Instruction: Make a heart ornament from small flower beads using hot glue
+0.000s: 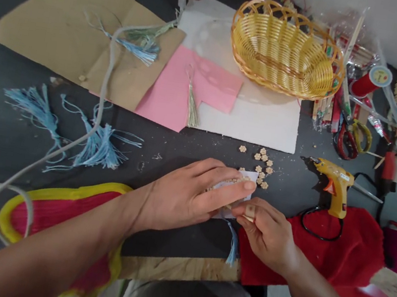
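Observation:
My left hand [194, 194] lies over a small white card [251, 176], its fingers bent around it and its thumb stretched across the top. A beaded edge [229, 180] shows between the fingers; most of that piece is hidden. Close against it, my right hand [270, 233] is closed, with thumb and finger pinching a thin pale stick [247, 218], mostly covered. A light blue tassel [233, 244] hangs below the card toward the table's front edge. Just beyond the card lie several small flower-shaped wooden beads [262, 170].
A yellow glue gun [336, 185] rests right, beside red cloth [350, 247] and scissors [351, 139]. Behind are a wicker basket [281, 50], white board [260, 123], pink paper [170, 92] and brown paper [70, 23]. Blue tassels [98, 149] and a white cable [106, 76] lie left.

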Demonstrator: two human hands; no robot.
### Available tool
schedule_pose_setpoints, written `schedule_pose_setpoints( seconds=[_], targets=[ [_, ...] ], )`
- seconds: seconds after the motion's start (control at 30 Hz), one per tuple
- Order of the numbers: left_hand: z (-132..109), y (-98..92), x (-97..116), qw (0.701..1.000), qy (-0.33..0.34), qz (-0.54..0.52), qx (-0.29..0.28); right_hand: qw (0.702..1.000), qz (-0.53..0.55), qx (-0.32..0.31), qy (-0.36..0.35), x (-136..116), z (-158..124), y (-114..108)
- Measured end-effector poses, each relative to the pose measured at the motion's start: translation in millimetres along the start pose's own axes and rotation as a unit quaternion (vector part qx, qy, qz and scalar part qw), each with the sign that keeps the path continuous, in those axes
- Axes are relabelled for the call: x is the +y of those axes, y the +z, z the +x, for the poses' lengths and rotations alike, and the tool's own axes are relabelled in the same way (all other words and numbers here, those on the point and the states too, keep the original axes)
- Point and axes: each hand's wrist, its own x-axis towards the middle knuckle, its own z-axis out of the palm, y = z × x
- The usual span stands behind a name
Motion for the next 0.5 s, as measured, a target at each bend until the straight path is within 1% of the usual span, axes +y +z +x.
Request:
schedule_pose_setpoints(
  seconds=[0.33,0.5],
  targets=[
    [-3.7,1.6,-0.9,1.000,0.004,0.005,-0.012,1.000,-0.011,-0.001,-0.007,0.4,-1.2,4.6],
    [-2.6,0.5,-0.7,1.000,-0.020,-0.004,-0.017,0.999,-0.022,-0.016,-0.036,-1.2,-3.9,3.6]
  ],
)
